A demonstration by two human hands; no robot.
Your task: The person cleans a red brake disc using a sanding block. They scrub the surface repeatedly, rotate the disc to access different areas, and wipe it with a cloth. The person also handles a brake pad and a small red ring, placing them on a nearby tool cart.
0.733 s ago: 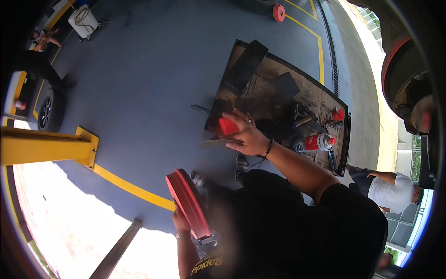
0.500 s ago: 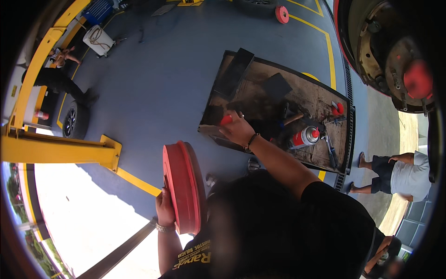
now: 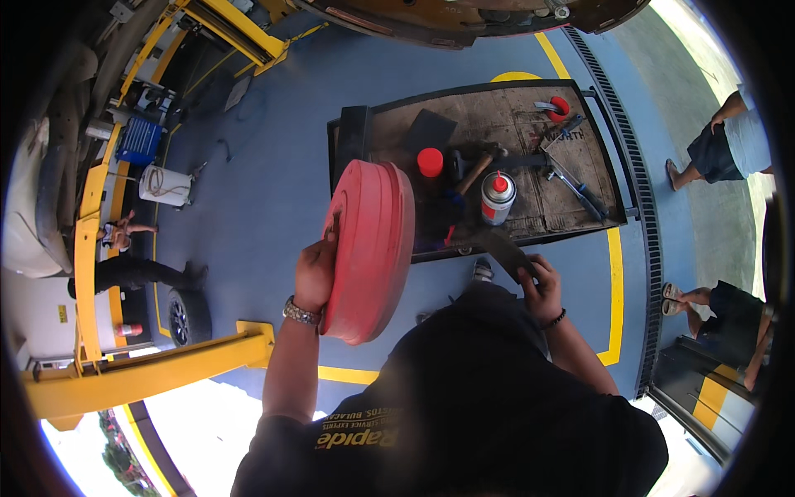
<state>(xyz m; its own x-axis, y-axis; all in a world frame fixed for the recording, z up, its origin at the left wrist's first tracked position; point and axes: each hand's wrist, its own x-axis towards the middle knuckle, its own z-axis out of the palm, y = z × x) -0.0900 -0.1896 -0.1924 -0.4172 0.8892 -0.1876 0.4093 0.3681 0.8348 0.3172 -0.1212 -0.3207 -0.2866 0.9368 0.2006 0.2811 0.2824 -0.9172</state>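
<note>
My left hand [image 3: 316, 269] is closed on the rim of a red brake drum [image 3: 364, 248], holding it on edge in front of my body. The drum's inner side is mostly hidden. Right of it, my right hand [image 3: 542, 290] pinches a dark, flat strip [image 3: 502, 250] between thumb and fingers, just off the near edge of a black-rimmed work cart [image 3: 530, 242]. What the strip is made of, I cannot tell. On the cart stand a spray can [image 3: 498, 199] with a red nozzle and a red-lidded container [image 3: 430, 162], with a wooden-handled hammer [image 3: 478, 172] between them.
Pliers-like tools [image 3: 580, 195] and a red ring-shaped item [image 3: 560, 106] lie on the cart's right part. Vehicle underparts [image 3: 464, 25] hang overhead at the top. A yellow lift arm [image 3: 166, 369] and a wheel [image 3: 190, 316] are at left. People stand at right beyond a floor grate [image 3: 625, 157].
My right hand has drawn back from the cart toward my body and now holds the dark strip. The drum has come rightward and up in view as my head turned.
</note>
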